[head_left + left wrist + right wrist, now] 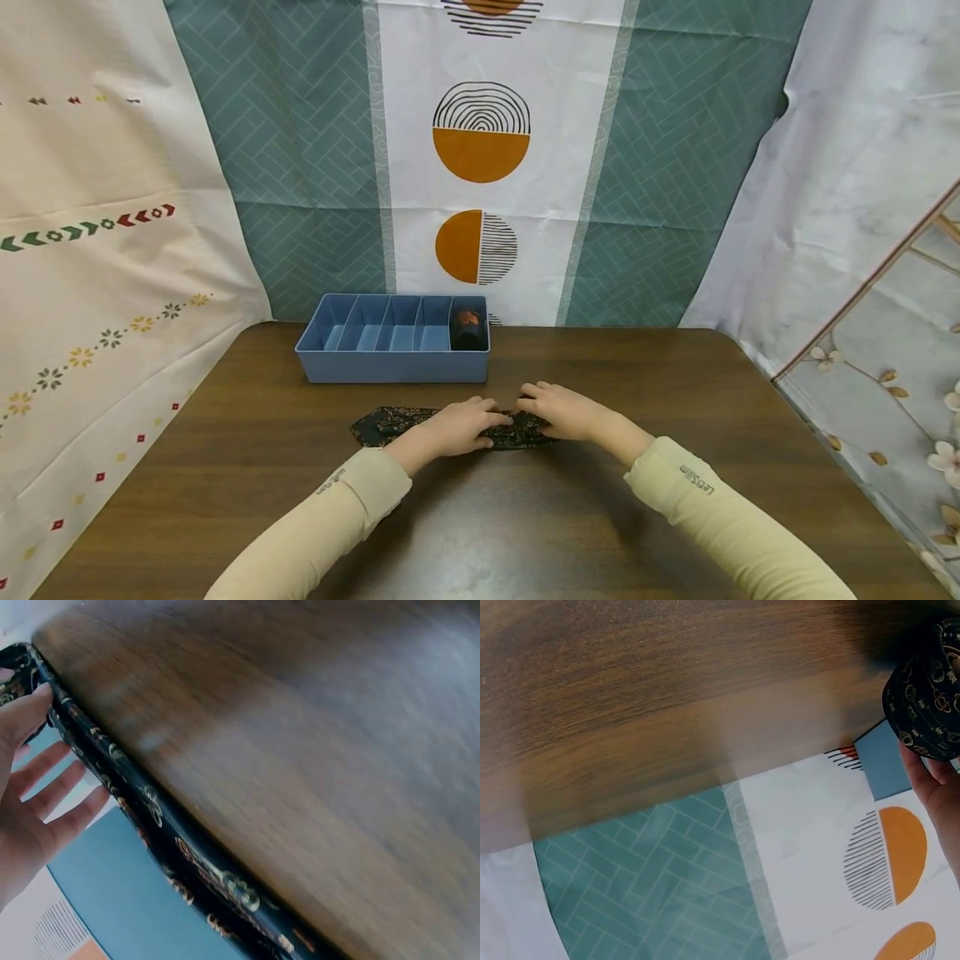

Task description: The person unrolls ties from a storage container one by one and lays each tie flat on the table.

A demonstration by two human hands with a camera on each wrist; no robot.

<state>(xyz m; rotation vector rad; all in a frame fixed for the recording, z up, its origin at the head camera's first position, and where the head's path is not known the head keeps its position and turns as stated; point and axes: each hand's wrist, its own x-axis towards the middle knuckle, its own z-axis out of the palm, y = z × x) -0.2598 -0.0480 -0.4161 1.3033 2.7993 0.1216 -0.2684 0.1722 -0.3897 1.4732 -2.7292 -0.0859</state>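
Note:
A dark necktie (390, 423) with a small gold pattern lies across the table, its pointed wide end to the left. My left hand (459, 427) holds it near its right part; in the left wrist view the thumb (34, 705) presses on the tie and the other fingers spread along its far side. At the tie's right end my right hand (562, 410) grips a folded or rolled bundle. In the right wrist view this rounded bundle (922, 697) sits against the fingers, partly cut off by the frame edge.
Behind the hands stands a blue organizer box (397, 367) with several compartments. Its rightmost one holds a dark rolled item (468, 333) with an orange motif. The brown wooden table (600, 358) ends at a patterned curtain (660, 250) at the back.

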